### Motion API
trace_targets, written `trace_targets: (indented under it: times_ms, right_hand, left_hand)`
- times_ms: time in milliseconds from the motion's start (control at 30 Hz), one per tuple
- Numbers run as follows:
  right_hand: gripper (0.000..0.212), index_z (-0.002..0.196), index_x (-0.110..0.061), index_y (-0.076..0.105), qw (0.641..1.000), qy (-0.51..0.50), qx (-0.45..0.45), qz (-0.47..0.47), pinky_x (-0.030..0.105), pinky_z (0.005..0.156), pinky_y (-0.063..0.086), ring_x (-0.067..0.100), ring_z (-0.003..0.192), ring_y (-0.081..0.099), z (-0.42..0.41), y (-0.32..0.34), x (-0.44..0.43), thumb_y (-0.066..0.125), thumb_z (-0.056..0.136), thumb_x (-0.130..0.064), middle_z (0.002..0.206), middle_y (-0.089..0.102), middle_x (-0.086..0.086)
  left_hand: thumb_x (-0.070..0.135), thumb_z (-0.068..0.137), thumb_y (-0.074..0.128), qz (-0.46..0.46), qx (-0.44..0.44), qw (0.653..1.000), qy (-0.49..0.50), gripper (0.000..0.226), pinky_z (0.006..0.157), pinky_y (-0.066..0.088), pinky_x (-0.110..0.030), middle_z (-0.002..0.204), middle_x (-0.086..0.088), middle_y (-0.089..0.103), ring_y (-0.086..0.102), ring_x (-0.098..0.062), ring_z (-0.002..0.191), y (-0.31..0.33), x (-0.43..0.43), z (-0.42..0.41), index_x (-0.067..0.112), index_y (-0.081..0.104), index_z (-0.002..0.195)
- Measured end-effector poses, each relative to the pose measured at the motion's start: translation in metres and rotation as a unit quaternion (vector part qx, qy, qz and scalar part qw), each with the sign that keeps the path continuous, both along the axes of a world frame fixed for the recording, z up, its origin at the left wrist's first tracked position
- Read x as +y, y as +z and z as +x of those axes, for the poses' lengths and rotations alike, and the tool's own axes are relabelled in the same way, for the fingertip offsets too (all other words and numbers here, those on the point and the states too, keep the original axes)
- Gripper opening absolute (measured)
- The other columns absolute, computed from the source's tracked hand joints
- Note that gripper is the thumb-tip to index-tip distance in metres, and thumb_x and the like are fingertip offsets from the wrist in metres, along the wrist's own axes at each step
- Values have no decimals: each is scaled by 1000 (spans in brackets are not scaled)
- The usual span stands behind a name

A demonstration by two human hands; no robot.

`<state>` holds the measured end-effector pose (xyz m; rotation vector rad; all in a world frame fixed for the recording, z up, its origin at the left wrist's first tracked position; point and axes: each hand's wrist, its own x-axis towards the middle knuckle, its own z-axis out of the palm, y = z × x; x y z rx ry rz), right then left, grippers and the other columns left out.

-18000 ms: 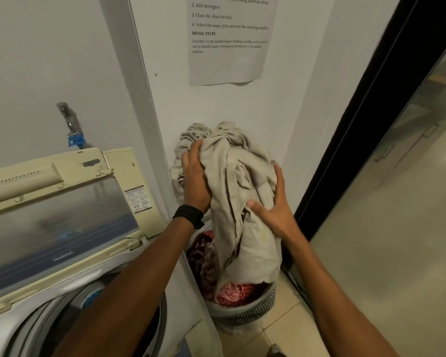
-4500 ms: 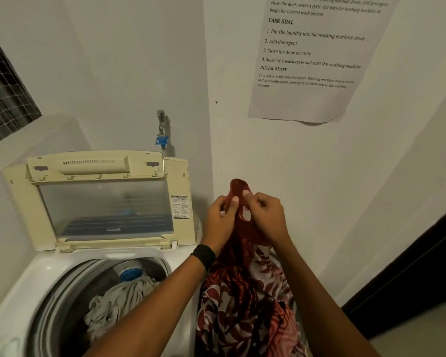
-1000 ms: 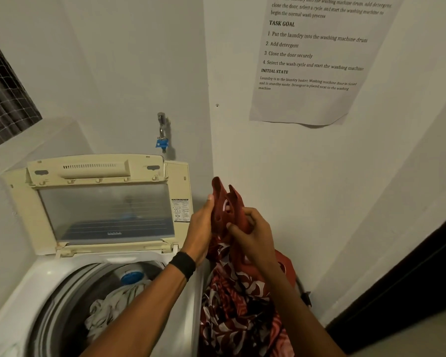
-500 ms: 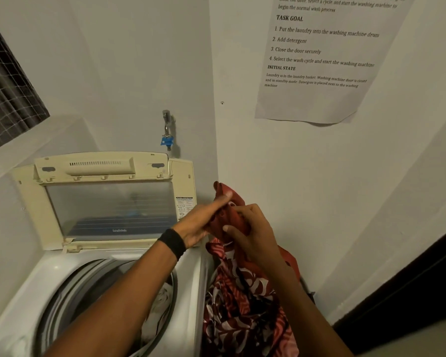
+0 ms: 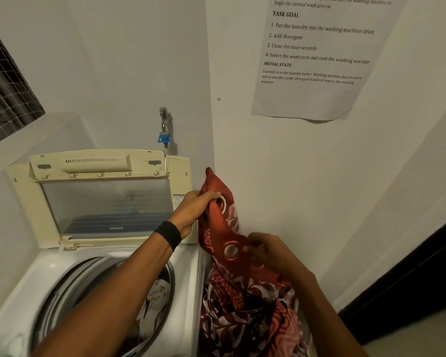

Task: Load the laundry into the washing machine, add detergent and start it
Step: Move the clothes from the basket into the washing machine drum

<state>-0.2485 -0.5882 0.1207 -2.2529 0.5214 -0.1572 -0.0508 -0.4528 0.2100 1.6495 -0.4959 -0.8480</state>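
Gripping red cloth (image 5: 223, 228), left hand (image 5: 194, 212) and right hand (image 5: 272, 255); pale laundry (image 5: 155, 302) inside drum (image 5: 70, 287).

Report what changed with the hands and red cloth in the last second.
The hands, together a second ago, have parted: the right hand slid down the edge of the red cloth, while the left hand holds its top. Both still grip it. The lid stays open, beige laundry in the drum.

Left grip (image 5: 196, 210) raised, right grip (image 5: 268, 251) lower (both clench cloth (image 5: 227, 228)), forearms outstretched
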Motion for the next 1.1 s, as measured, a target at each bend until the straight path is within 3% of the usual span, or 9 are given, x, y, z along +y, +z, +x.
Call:
trace_targets:
  times_ms: [100,233,333,500,633,767,867,1000,1100]
  right_hand:
    - [17,101,-31,64,992,-13,-119,-29,35,77,55,9,88,63,2,25,1,54,101,-45,94,65,-12]
    - [24,110,-23,68,972,22,-202,-120,17,74,47,4,86,56,18,66,4,56,101,-42,96,54,-14]
    - [17,112,-22,71,968,75,-207,-123,14,77,45,4,92,55,23,84,4,63,100,-31,101,50,-15]
    - [13,105,-26,71,965,231,-99,-79,23,82,50,4,98,56,26,95,18,64,99,-34,106,53,-19]
    - [14,108,-28,72,974,104,-132,-152,11,78,38,-7,92,50,35,89,7,63,99,-33,97,46,-25]
    - [21,104,-21,72,965,23,-168,-200,15,74,43,4,84,55,37,81,11,62,99,-39,98,54,-12]
    - [22,99,-23,72,945,-3,-187,-270,13,65,39,6,77,56,35,74,14,64,97,-44,95,60,-10]
    - [22,95,-24,71,932,-11,-208,-296,9,62,33,5,73,57,35,72,17,66,95,-46,92,62,-11]
    - [25,95,-23,67,926,-2,-214,-312,12,59,37,6,70,56,32,70,18,62,96,-48,91,63,-10]
  left_hand:
    - [32,95,69,20,-46,998,-29,20,76,55,-28,95,-7,77,73,-22,89,4,-4,-5,15,71,104]
    - [42,92,70,44,-51,995,-73,30,84,55,-31,99,-8,79,74,-23,94,7,-10,-9,16,75,104]
    - [43,92,71,55,-68,992,-93,35,89,56,-33,101,-9,78,73,-22,95,9,-10,-6,14,74,110]
    - [43,89,74,65,-63,990,-111,39,101,55,-43,105,-10,78,72,-31,104,10,-1,9,12,72,112]
    - [59,90,62,81,-59,978,-180,53,101,56,-43,109,-11,77,73,-32,104,5,6,-3,16,67,119]
    - [70,88,49,43,12,982,-184,68,101,56,-43,118,-14,74,71,-33,111,2,11,-6,17,64,128]
    - [69,82,65,29,12,971,-238,68,93,58,-34,120,-13,74,71,-29,112,7,20,-2,17,63,126]
    - [22,86,81,74,-52,953,-288,40,91,58,-28,118,-13,73,71,-27,110,11,19,2,14,66,122]
    - [21,85,80,100,-80,947,-295,41,98,56,-32,117,-13,74,71,-27,109,13,16,3,10,66,122]
